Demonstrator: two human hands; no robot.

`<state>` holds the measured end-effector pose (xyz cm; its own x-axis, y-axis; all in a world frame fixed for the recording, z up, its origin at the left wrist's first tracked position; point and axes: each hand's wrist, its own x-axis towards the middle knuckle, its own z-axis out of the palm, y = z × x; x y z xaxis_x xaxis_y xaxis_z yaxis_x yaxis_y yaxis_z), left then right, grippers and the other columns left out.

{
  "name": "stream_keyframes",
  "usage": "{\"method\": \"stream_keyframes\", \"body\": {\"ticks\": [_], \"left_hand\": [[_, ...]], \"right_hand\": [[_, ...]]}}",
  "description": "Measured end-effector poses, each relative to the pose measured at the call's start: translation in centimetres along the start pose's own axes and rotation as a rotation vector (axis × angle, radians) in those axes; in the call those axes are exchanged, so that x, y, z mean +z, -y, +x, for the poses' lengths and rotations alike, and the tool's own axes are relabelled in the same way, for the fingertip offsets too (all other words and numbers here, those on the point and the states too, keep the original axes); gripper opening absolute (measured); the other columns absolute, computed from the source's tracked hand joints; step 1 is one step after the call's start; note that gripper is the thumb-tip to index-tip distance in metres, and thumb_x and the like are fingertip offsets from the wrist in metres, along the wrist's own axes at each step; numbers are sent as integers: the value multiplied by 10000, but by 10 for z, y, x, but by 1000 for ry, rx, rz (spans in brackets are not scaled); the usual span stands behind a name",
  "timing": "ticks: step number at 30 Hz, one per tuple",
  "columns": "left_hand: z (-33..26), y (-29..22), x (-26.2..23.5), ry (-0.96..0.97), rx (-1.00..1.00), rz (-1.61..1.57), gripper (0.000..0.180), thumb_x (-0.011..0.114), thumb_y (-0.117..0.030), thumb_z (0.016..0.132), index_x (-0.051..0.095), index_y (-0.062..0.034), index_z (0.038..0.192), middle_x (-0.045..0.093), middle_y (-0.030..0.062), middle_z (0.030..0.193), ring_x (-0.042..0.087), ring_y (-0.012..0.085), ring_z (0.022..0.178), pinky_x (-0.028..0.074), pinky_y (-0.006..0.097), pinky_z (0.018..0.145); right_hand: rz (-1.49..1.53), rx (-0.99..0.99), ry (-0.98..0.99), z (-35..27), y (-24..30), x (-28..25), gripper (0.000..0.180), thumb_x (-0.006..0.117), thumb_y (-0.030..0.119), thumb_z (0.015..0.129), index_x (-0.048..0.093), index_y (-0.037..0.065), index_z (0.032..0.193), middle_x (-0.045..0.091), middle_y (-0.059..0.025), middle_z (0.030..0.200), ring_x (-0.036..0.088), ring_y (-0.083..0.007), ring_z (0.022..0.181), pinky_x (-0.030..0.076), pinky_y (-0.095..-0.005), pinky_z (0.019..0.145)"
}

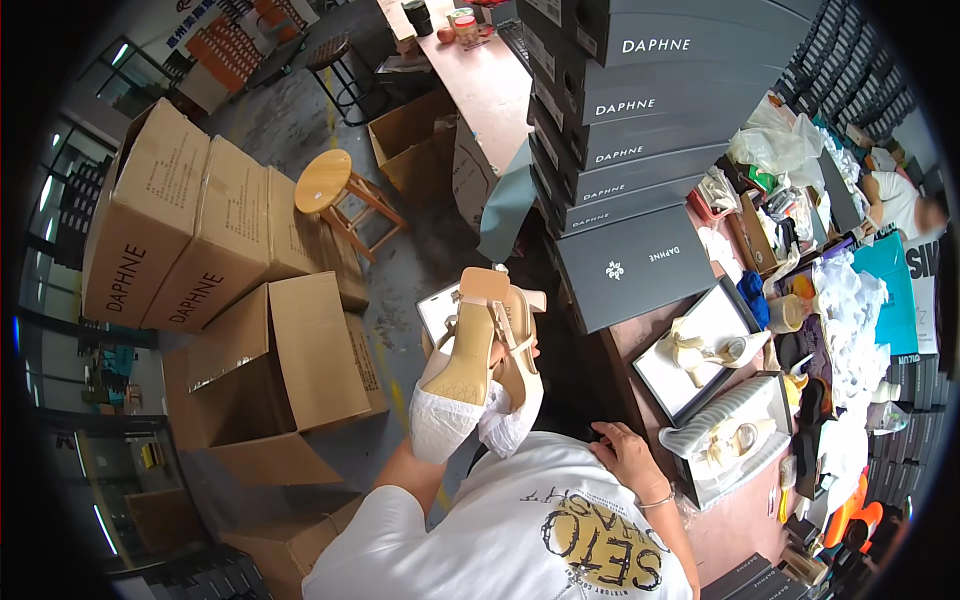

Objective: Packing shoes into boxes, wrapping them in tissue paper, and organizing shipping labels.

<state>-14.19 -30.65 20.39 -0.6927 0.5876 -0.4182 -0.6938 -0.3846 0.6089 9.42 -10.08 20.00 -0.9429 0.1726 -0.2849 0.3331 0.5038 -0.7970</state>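
My left hand (498, 353) grips a pair of cream heeled shoes (462, 365) in front of my body. Clear or white wrap covers their toes, and one sole faces up with its block heel at the far end. The shoes hide most of that hand. A pale flat piece (437, 312) shows behind them. My right hand (627, 458) rests at the table's edge, its fingers loosely apart and nothing seen in them. Beside it stands an open shoebox (690, 465) with a cream shoe and white padding inside. Farther back, a cream shoe with a bow (690, 352) lies in a white-lined tray or lid (655, 385).
A tall stack of dark grey shoeboxes (640, 150) rises on the pink table (735, 520). Plastic bags (845, 310) and small goods crowd its right side. On the left are cartons (150, 230), an open carton (315, 350) and a wooden stool (325, 182). Another person (895, 205) is at the far right.
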Motion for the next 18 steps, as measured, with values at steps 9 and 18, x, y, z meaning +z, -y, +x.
{"method": "stream_keyframes", "body": {"ticks": [9,18], "left_hand": [[-5,-3,8,-5,27,20,367,618,-178,868,509,-19,1181,602,131,1000,625,237,887,550,376,792],[-18,-5,19,-16,88,53,358,612,-172,886,503,-16,1189,592,134,1013,620,228,889,548,371,793]], "right_hand": [[-10,-27,12,2,-1,1,355,682,94,814,590,7,1145,624,-157,990,665,-268,835,541,-336,720],[-6,-36,39,4,0,1,338,674,103,824,599,1,1137,627,-160,993,664,-269,824,540,-334,723]]}}
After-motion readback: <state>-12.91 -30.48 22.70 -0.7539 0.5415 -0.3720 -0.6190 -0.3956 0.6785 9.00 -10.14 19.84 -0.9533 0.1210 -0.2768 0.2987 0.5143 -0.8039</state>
